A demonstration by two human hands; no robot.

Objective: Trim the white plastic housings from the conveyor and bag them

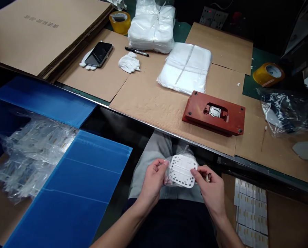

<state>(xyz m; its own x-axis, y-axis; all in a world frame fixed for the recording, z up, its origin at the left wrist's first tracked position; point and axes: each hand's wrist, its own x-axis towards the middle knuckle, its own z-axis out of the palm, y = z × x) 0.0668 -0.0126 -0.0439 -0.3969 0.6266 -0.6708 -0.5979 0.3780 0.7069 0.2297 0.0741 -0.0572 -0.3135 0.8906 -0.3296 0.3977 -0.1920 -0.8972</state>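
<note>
Above my lap, my right hand (210, 182) pinches the right edge of a white, rounded-square plastic plate (182, 170) with small dark slots around its rim. My left hand (155, 175) is closed on a clear plastic bag (168, 178) at the plate's left side. Clear film shows behind and around the plate; whether the plate is inside the bag or in front of it, I cannot tell. A small object that I cannot make out shows near my right fingers. On the bench ahead lies a red block fixture (213, 113) with a silvery metal piece (215, 111) in its recess.
Stacks of clear bags (186, 67) lie on the cardboard-covered bench, with a phone (99, 54), a pen (137, 51) and tape rolls (268, 74) around. Blue sheets (92, 172) and bagged parts (37, 148) are at left. Rows of white pieces (252, 210) lie lower right.
</note>
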